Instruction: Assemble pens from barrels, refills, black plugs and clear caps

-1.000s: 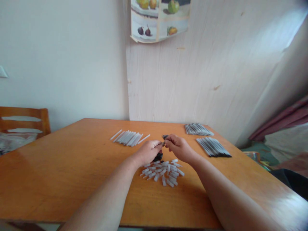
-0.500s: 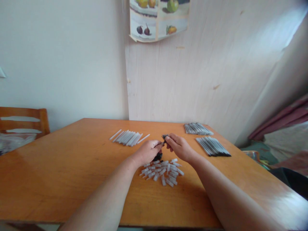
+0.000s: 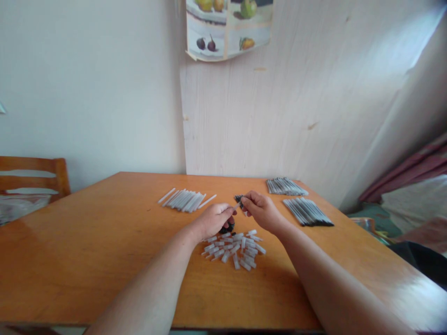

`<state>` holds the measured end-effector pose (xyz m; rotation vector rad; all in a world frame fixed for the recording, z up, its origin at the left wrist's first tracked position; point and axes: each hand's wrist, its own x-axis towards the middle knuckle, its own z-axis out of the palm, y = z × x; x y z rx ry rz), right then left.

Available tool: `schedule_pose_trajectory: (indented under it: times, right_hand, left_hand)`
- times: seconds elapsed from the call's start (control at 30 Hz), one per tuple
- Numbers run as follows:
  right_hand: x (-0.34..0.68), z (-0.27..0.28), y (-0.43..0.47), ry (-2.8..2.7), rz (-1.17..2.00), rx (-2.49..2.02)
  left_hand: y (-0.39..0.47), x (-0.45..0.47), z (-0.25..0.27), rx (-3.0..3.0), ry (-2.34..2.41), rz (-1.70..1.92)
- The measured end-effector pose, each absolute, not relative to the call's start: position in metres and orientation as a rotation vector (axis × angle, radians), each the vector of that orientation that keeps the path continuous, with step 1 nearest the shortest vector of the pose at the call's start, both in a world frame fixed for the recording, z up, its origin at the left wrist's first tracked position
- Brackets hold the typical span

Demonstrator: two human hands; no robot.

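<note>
My left hand [image 3: 213, 219] is closed in a pinch on a slim pale tube [image 3: 237, 205] above the middle of the table. Fingers of my right hand [image 3: 260, 209] pinch the tube's other end, so it spans the short gap between both hands. Much of it is hidden by the fingers. Below my left hand lies a heap of small black parts [image 3: 227, 228], partly covered. Small black-and-silver pieces [image 3: 238, 198] lie just behind the fingertips. Nearer to me spreads a loose pile of short whitish translucent plastic pieces [image 3: 240, 249].
Long whitish tubes [image 3: 185, 200] lie side by side at the back left. Two rows of grey pen-like sticks, a nearer one with black ends [image 3: 308, 212] and a farther one [image 3: 285, 186], lie at the right. A wooden chair [image 3: 61, 177] stands beyond the table's left edge.
Between my fingers a pale length now shows where a dark one showed before. My right hand has shifted slightly up, and more of the black-and-silver pieces are visible. The piles look unchanged.
</note>
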<state>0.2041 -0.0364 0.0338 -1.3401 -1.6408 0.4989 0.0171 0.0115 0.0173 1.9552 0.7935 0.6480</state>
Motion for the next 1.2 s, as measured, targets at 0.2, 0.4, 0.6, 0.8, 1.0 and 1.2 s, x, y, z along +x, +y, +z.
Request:
schedule_pose_trajectory:
  times: [0.2, 0.4, 0.6, 0.8, 1.0, 1.2]
  right_hand:
    - [0.2021, 0.0301, -0.0330, -1.613, 0.549, -1.351]
    - [0.2038, 0.0275, -0.0313, -1.583, 0.548, -1.336]
    - [0.2078, 0.0272, -0.0292, -1.480, 0.587, -1.285]
    - [0.2062, 0.0288, -0.0284, -1.412, 0.679, -1.245]
    - [0.2042, 0.0303, -0.0296, -1.394, 0.700, -1.249]
    - [0.2026, 0.0284, -0.0286, -1.382, 0.697, -1.248]
  left_hand:
    - [0.0130, 0.0182, 0.0176, 2.168, 0.850, 0.820]
    - [0.0134, 0.0185, 0.0168, 2.125, 0.825, 0.801]
    - [0.0109, 0.0162, 0.0192, 1.849, 0.807, 0.610]
    - [0.0074, 0.0163, 0.0232, 1.837, 0.816, 0.675]
    - [0.0121, 0.0167, 0.0188, 1.968, 0.831, 0.751]
    - [0.0166, 0.0173, 0.0139, 2.125, 0.860, 0.877]
